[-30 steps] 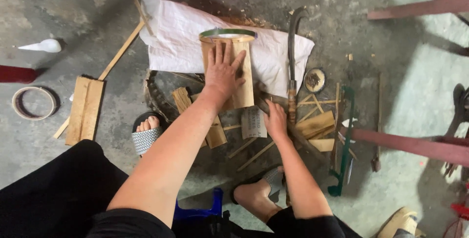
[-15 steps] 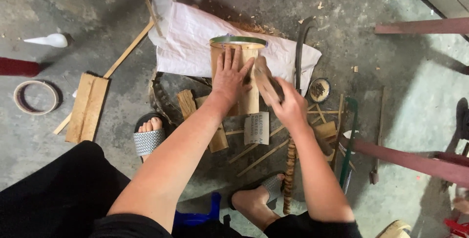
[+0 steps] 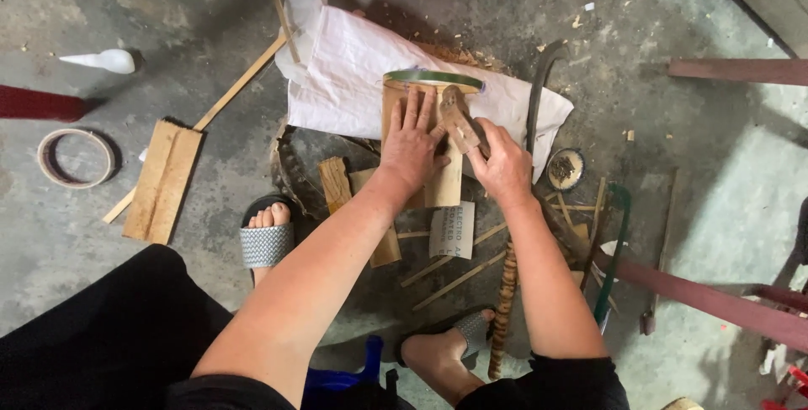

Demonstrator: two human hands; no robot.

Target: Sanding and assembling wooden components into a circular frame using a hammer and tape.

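Observation:
A short upright bamboo section (image 3: 443,183) with a green rim stands on the floor between my feet. My left hand (image 3: 412,145) lies flat against its side, fingers spread. My right hand (image 3: 503,166) grips a small wooden-handled tool (image 3: 459,117), its tip resting near the bamboo's top edge. A white cloth sack (image 3: 353,82) is spread behind the bamboo.
A curved blade (image 3: 539,98) lies on the sack's right. Split bamboo slats (image 3: 164,178), thin sticks (image 3: 459,279), a tape roll (image 3: 76,157), a small round tin (image 3: 564,168), a white bottle (image 3: 105,61) and a notched stick (image 3: 503,309) litter the concrete. Red-brown beams (image 3: 699,292) cross at right.
My right hand rose from the floor scraps with the small tool and brought it up against the top of the bamboo. My left hand stayed pressed on the bamboo.

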